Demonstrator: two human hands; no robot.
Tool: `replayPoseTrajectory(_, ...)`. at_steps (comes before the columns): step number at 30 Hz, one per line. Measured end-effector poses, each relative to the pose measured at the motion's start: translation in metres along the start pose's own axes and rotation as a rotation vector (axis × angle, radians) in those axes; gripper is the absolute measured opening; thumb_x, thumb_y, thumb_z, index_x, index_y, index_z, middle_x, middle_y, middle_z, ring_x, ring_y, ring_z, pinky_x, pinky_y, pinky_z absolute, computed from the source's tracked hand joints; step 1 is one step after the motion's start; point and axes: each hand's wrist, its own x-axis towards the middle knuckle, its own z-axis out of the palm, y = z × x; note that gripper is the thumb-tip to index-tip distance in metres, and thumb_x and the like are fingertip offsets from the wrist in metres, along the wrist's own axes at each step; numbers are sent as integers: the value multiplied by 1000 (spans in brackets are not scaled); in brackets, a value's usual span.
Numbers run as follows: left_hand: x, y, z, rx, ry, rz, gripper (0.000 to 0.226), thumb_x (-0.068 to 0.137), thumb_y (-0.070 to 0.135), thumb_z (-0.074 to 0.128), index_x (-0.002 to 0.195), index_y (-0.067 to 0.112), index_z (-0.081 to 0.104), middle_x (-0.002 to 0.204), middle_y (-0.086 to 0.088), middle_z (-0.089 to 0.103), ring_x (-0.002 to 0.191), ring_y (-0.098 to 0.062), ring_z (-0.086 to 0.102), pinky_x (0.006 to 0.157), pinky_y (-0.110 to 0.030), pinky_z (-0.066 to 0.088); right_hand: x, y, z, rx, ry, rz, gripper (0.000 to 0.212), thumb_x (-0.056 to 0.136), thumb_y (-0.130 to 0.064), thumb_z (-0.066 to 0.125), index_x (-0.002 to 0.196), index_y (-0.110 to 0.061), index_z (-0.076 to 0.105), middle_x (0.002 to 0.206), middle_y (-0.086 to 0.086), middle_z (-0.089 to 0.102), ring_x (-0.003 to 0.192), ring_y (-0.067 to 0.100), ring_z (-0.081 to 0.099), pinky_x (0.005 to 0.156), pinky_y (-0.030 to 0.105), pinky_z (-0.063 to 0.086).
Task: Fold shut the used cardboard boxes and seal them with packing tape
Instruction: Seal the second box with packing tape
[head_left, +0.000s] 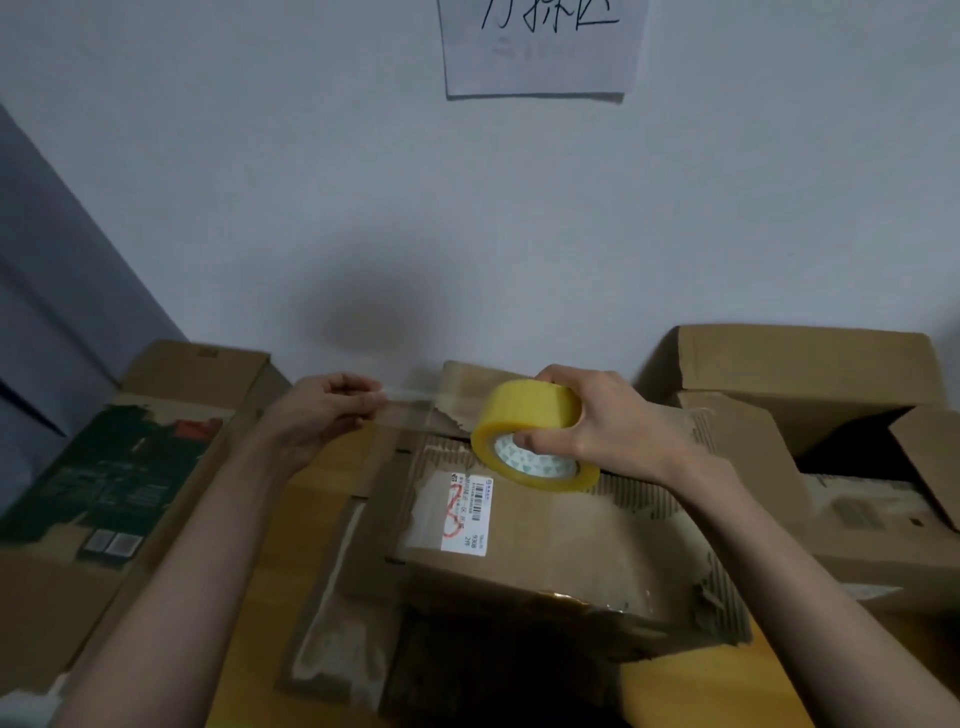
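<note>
A worn cardboard box (561, 540) with a white shipping label (470, 512) lies in front of me, its torn flaps folded over. My right hand (597, 421) grips a yellow roll of packing tape (524, 426) above the box's far edge, fingers through the core. My left hand (327, 410) pinches the free end of a clear tape strip (410, 405) stretched from the roll to the left, over the box's far left part.
A flat box with green print (119, 478) lies at the left. An open cardboard box (810, 384) stands at the right against the wall. A sheet of paper with handwriting (540, 47) hangs on the wall above. The yellow tabletop (270, 613) shows beside the box.
</note>
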Motion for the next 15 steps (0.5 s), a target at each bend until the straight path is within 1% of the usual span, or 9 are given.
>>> replayPoseTrajectory(2,5,-12,0,-23,4,-19,13,87,-1,69,98,7,67,83,-2,67,65,-2,66,57,-12,52,2,-2,7,-36,-1,-10,50,78,-46,82,121,-29,62,96,-15,61,83,1,56,66,11,46)
replayPoseTrajectory(4,10,-22,1,-51,7,-33,12,88,-2,68,97,7,67,79,-1,66,62,-2,64,56,-12,52,3,-3,11,-41,23,-18,51,78,-42,83,123,-28,64,90,-23,54,79,-8,52,66,5,41)
replayPoseTrajectory(6,13,-28,5,-66,11,-49,11,89,-1,68,96,7,67,76,0,66,62,-4,63,56,-13,52,4,-3,13,-34,28,-15,50,79,-41,83,123,-28,65,87,-27,52,78,-11,51,66,3,40)
replayPoseTrajectory(9,17,-36,11,-64,30,-67,10,89,0,68,93,10,67,74,2,66,68,-8,61,61,-17,50,6,-5,16,-47,1,-8,48,80,-40,82,122,-25,64,92,-19,56,77,-3,52,64,4,40)
replayPoseTrajectory(10,18,-39,12,-60,32,-75,11,89,1,69,92,10,67,76,1,67,71,-10,61,64,-19,49,7,-5,17,-54,-4,-11,49,80,-39,82,123,-24,63,95,-16,57,77,-1,52,64,3,39)
replayPoseTrajectory(12,20,-47,13,-40,24,-91,13,87,4,73,96,11,67,85,-1,69,76,-11,63,69,-23,47,7,-6,18,-65,-19,-9,50,80,-37,83,124,-24,62,97,-13,59,77,-2,51,63,4,39)
replayPoseTrajectory(15,22,-57,15,6,19,-106,22,86,9,75,107,11,69,97,-2,71,85,-12,66,74,-26,47,5,-5,22,-76,-41,-10,52,80,-36,83,125,-24,60,91,-18,57,76,-6,51,63,3,39)
